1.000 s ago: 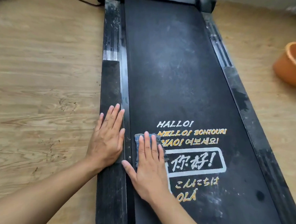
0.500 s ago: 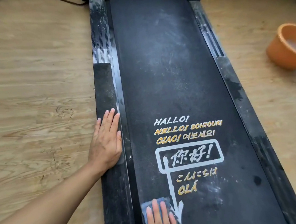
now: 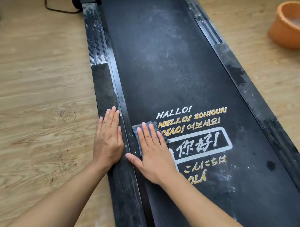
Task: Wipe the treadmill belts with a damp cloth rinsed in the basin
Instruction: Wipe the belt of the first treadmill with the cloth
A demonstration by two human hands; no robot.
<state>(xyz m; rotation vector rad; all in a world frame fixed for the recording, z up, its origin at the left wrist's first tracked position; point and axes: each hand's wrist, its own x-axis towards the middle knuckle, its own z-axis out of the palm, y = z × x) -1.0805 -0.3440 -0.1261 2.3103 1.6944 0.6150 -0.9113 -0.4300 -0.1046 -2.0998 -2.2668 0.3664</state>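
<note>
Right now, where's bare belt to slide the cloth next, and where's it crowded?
Free: belt beyond the printed greetings, between left rail and right rail. Crowded: near-left belt edge, right hand pressing the cloth, left hand flat on left rail.

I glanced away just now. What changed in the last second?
The right hand, flat on the blue cloth, dragged it back along the treadmill belt, then pushed it forward again to the printed greetings. The left hand stayed flat on the side rail; the orange basin did not move.
</note>
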